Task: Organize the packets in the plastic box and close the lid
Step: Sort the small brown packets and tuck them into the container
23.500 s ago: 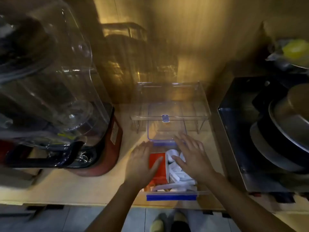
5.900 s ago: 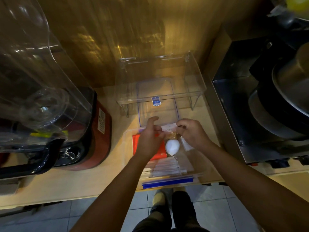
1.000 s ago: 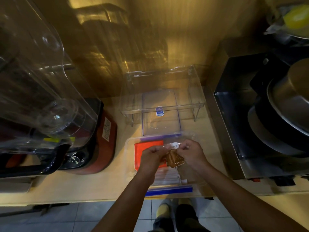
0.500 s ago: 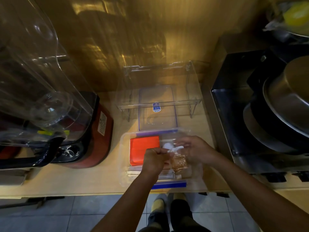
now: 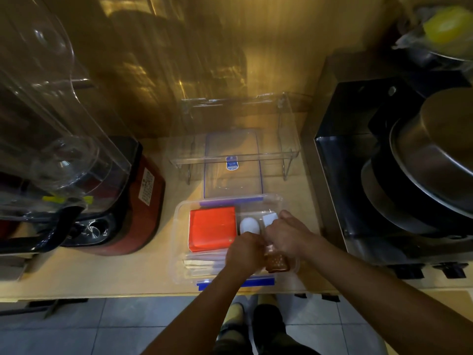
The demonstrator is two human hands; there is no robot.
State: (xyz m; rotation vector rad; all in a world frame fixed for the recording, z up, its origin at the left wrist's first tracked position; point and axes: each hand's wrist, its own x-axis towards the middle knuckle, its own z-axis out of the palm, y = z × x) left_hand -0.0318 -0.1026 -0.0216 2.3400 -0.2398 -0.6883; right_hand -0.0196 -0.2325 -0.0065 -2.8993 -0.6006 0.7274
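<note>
1. Clear rectangular plastic box (image 5: 179, 242) with blue clips, open at the counter's front edge; all places below given relative to this box
2. Inside, left: flat orange-red packet (image 5: 212, 228); middle: small white oval sachet (image 5: 249, 225); near front wall: stack of pale flat packets (image 5: 202, 263)
3. Over the right half: left hand (image 5: 244, 254) and right hand (image 5: 288, 235), fingers of both closed together on a small brown speckled packet (image 5: 277, 262), low at the front right corner
4. Just behind: clear blue-edged lid (image 5: 233, 180), lying flat under a transparent shelf riser (image 5: 289, 124), not yet on
5. Probably light, soft and crinkly, slippery film; best pinched by the sealed top edge, laid flat beside the stack
6. Lid likely stiff; best gripped by both long edges, then clips pressed down
</note>
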